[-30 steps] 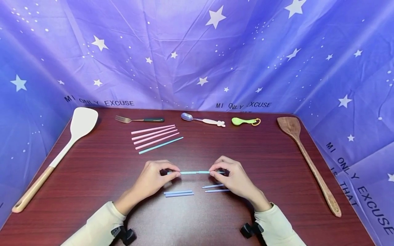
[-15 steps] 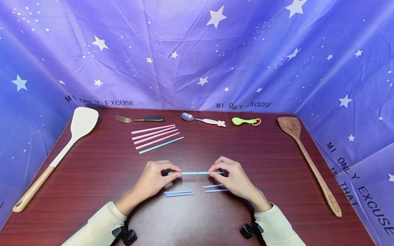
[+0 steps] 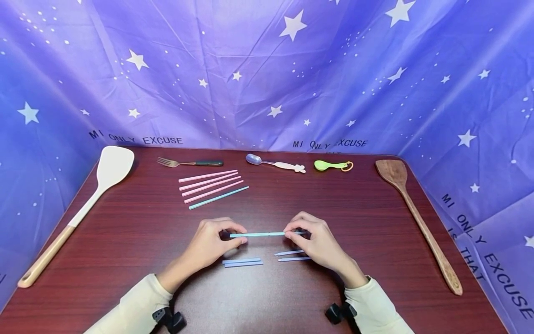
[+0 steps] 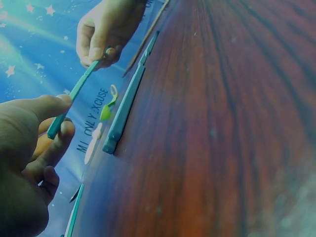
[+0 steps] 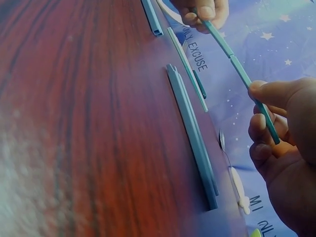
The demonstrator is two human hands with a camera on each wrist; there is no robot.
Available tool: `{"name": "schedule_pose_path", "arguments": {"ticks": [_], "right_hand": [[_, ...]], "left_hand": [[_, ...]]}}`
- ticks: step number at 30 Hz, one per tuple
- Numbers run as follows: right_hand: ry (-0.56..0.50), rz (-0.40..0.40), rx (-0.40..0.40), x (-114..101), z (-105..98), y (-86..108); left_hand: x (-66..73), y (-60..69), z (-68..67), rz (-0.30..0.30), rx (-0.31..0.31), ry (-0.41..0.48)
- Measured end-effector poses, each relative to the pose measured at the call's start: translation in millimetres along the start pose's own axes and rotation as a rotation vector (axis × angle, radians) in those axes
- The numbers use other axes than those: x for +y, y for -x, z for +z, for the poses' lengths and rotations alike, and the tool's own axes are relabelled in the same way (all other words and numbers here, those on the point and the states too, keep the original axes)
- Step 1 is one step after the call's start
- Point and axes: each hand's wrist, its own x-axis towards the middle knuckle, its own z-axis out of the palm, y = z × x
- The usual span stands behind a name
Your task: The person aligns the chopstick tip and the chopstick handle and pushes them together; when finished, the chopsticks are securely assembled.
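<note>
A teal chopstick [image 3: 264, 234] in two sections, with a seam near its middle, is held level above the table. My left hand [image 3: 214, 239] pinches its left section between thumb and fingers, and its blunt end sticks out past them. The right section is pinched by my right hand [image 3: 314, 234]. In the right wrist view the seam [image 5: 231, 57] shows as a narrow notch between the sections. Below the hands lie two blue chopstick sections [image 3: 243, 263] at left and two thinner blue sections [image 3: 289, 253] at right, partly covered by my right hand.
Several pink chopsticks [image 3: 210, 183] and a teal one [image 3: 219, 198] lie behind my left hand. Along the back are a fork [image 3: 192, 162], a spoon [image 3: 275, 163] and a green measuring spoon [image 3: 331, 165]. A white spatula [image 3: 110, 171] and a wooden spatula [image 3: 410, 204] flank the table.
The step at the chopstick's joint has shrunk to a thin seam. My left fingers have shifted slightly right, and more of the left end shows. My right hand is nearly still.
</note>
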Motion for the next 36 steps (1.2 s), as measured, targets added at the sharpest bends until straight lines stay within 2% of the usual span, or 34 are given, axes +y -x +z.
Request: {"name": "schedule_pose_path", "arguments": {"ticks": [7, 16, 29, 36], "right_hand": [[-0.002, -0.001, 0.024, 0.4, -0.2, 0.0], [-0.018, 0.027, 0.024, 2.4, -1.8, 0.1], [-0.011, 0.052, 0.051, 4.4, -4.2, 1.3], [-0.068, 0.079, 0.054, 2.8, -2.6, 2.1]], "left_hand": [[-2.8, 0.8, -0.6, -0.019, -0.025, -0.018], [-2.8, 0.1, -1.8, -0.026, 0.017, 0.009], [-2.8, -0.9, -4.9, -0.040, 0.024, 0.023], [-3.1, -0.3, -4.5, -0.042, 0.040, 0.037]]}}
